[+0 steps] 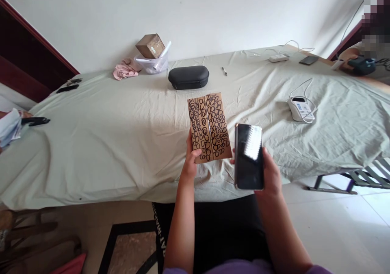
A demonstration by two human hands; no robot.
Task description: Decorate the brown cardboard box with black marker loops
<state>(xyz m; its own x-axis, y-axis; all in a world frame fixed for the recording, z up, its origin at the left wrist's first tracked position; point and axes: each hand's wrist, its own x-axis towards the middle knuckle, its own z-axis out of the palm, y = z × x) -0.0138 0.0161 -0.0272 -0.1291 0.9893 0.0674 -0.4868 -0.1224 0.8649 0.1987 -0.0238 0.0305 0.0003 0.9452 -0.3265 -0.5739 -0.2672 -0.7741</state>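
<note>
My left hand (192,160) grips a brown cardboard box (210,129) by its lower left corner. Black hand-drawn loops cover the face of the box, and a seam runs down its middle. To the right, my right hand (271,172) is closed around a smartphone (248,158), held upright with its dark glossy screen towards me. A bright reflection shows on the upper part of the screen. The box and the phone are close together but apart, both above the front of the cloth-covered table (131,144).
Beyond the box lies a black zip case (189,77), with a pen (224,71) beside it. A plastic basket (152,64) holding a small carton (150,45) stands near a pink cloth (126,69). At right sits a white device (301,109) with a cable. Other people are at both ends.
</note>
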